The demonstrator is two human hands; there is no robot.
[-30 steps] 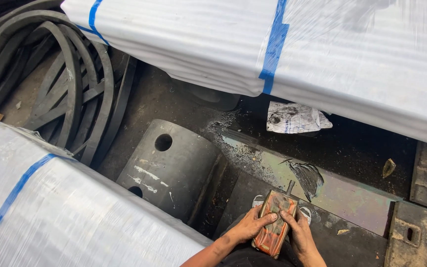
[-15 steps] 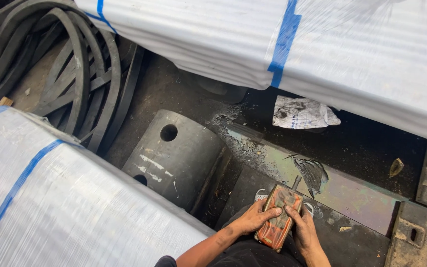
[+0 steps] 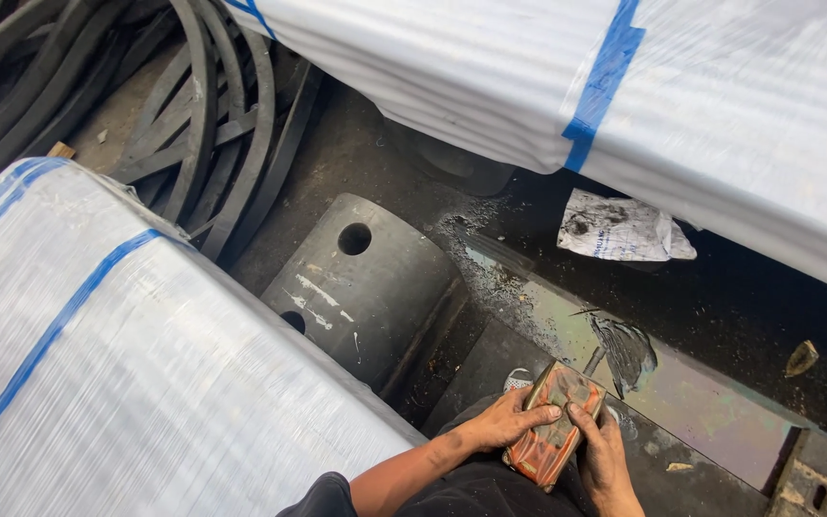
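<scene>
Head view: both hands, left hand (image 3: 502, 422) and right hand (image 3: 603, 455), grasp a worn orange block (image 3: 551, 433) with clenched fingers (image 3: 538, 415).

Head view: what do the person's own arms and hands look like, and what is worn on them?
Both the left hand and the right hand are bare: no gloves, rings or watch show. The left forearm is uncovered up to a dark short sleeve at the frame's bottom edge. Dark grime smudges the fingers.

Industrial yard or workshop, indicated by wrapped bundles (image 3: 126, 383) banded with blue tape, coiled rubber strips (image 3: 193, 115), a drilled steel block (image 3: 361, 278), and a grimy floor (image 3: 739, 306).
</scene>
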